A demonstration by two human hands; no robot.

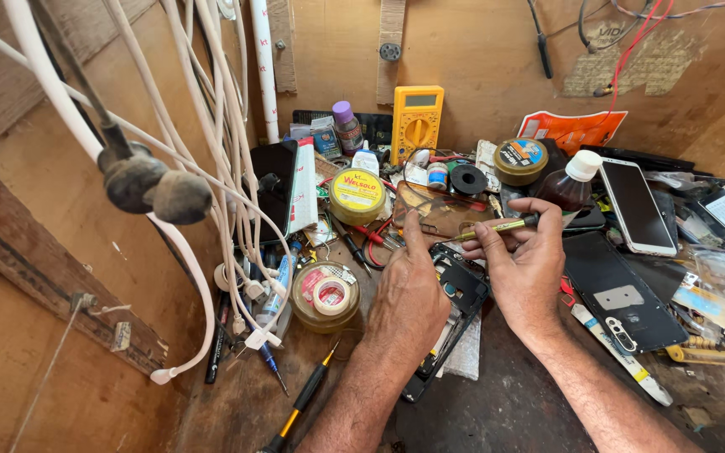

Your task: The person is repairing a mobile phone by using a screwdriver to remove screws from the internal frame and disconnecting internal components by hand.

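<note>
A yellow multimeter (417, 122) leans against the wooden back wall, well beyond the fingers. A yellow round tin (357, 195) sits just left of the fingertips, a brown bottle with a white cap (571, 184) just right. White cables (211, 126) hang far left; a white phone (636, 206) lies far right.

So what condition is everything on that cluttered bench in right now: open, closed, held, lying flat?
Black phone frame: opened up, lying on the bench under both hands.
Brass-coloured precision screwdriver: held in the right hand.
Left hand: pressing on the frame.
White smartphone: screen dark, face up.
Yellow multimeter: upright against the wall.
Brown bottle: capped.
Yellow round tin: lidded.
</note>
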